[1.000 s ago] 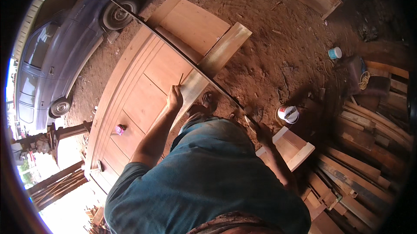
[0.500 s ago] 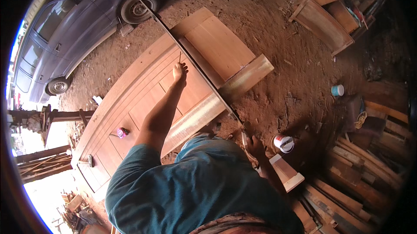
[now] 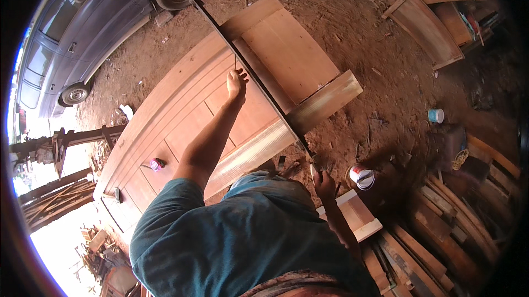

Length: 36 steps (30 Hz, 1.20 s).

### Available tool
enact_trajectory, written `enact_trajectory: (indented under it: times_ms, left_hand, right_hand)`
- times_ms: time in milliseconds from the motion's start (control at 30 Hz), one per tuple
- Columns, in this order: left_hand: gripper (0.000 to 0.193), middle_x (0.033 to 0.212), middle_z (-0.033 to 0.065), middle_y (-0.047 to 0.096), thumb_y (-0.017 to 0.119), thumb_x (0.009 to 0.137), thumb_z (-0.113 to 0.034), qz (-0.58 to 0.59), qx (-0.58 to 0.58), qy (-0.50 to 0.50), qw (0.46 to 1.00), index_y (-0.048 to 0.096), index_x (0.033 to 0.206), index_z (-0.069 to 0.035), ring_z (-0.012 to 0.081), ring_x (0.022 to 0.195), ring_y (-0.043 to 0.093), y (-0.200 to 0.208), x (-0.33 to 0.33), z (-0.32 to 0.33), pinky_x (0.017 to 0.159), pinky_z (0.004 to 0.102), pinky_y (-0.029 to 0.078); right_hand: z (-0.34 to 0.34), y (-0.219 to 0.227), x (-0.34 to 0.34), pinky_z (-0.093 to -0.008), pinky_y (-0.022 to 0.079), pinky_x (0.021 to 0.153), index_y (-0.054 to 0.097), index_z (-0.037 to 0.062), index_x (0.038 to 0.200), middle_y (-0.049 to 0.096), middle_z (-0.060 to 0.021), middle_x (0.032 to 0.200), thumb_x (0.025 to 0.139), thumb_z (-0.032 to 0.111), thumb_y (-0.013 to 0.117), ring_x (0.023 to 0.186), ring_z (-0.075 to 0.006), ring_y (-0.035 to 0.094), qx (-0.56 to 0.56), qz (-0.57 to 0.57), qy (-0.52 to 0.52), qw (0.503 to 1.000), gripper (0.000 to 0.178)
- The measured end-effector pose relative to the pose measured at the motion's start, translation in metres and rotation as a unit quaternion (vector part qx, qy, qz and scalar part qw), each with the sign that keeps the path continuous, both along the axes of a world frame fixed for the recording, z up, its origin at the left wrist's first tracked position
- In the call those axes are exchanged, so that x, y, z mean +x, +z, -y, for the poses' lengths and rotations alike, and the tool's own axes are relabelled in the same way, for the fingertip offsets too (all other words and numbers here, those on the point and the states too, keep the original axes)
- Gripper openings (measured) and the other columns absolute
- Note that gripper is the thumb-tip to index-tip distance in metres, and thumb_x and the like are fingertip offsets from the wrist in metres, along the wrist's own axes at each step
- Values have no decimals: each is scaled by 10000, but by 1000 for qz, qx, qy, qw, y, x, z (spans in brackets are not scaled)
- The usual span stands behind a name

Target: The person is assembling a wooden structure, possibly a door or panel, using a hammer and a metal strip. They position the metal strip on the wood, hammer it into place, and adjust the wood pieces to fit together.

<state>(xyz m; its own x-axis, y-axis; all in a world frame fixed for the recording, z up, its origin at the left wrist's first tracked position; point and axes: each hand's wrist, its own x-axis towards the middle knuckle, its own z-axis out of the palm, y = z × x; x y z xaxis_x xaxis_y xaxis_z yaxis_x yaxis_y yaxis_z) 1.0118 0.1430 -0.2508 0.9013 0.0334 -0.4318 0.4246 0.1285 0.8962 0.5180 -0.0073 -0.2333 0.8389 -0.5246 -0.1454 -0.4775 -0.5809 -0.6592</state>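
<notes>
A long dark metal bar clamp [image 3: 259,87] lies slantwise across a large arched wooden panel [image 3: 182,126] with grooved boards. My left hand [image 3: 237,83] is over the panel, close beside the bar, its fingers closed on a thin rod [image 3: 235,61] that points up toward the bar. My right hand [image 3: 324,183] is at the bar's near end, next to my body. Its fingers are wrapped round the pale handle [image 3: 316,171] there. The fingers' far side is hidden.
A purple-pink can [image 3: 157,164] and a small dark block [image 3: 118,195] rest on the panel. On the dirt floor stand a white bucket [image 3: 361,178] and a blue-white tub [image 3: 435,115]. Planks [image 3: 463,209] are stacked at right; a parked car [image 3: 93,32] is at far left.
The view has shifted slightly, so the panel and clamp sit a little differently in it. My right hand has turned at the handle. My left hand still holds the thin rod beside the bar.
</notes>
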Motion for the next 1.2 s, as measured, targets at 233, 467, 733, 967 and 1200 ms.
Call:
enact_trajectory:
  times_ms: [233, 467, 733, 967, 1200]
  left_hand:
    - [339, 1159, 172, 616, 374, 987, -229, -100, -54, 25, 993, 535, 1193, -13, 259, 971, 650, -27, 42, 29, 773, 355, 542]
    - [273, 920, 96, 668, 450, 985, -243, -267, -49, 56, 961, 663, 1072, -95, 210, 815, 669, -40, 72, 24, 669, 371, 540]
    - [236, 703, 74, 561, 411, 975, -218, -224, -235, 52, 945, 573, 831, -125, 241, 565, 562, 61, -21, 61, 485, 397, 477]
    - [285, 600, 56, 362, 456, 1014, -295, -226, -323, 186, 900, 405, 779, -143, 215, 464, 421, 124, -79, 150, 421, 359, 372]
    - [197, 661, 55, 367, 479, 1012, -286, -143, -247, 258, 923, 372, 916, -151, 212, 470, 430, 131, -135, 274, 424, 389, 385]
  right_hand:
    - [5, 17, 34, -399, 382, 502, 487, 24, 711, 452, -129, 564, 968, 376, 620, 491, -243, 491, 89, -103, -13, 991, 456]
    - [1, 3, 36, -437, 474, 535, 586, -6, 690, 580, -219, 606, 878, 392, 684, 565, -369, 629, -33, -81, -40, 995, 451]
    - [97, 11, -69, -401, 491, 564, 657, 81, 763, 635, -138, 681, 830, 368, 721, 631, -307, 649, -158, -74, 34, 984, 301]
    - [229, 54, -83, -456, 512, 546, 645, 95, 693, 621, -150, 591, 816, 401, 728, 568, -375, 642, -162, 7, 43, 986, 340]
    - [481, 0, -92, -435, 517, 580, 667, 65, 707, 657, -111, 661, 748, 205, 772, 636, -299, 676, -174, -1, 65, 983, 179]
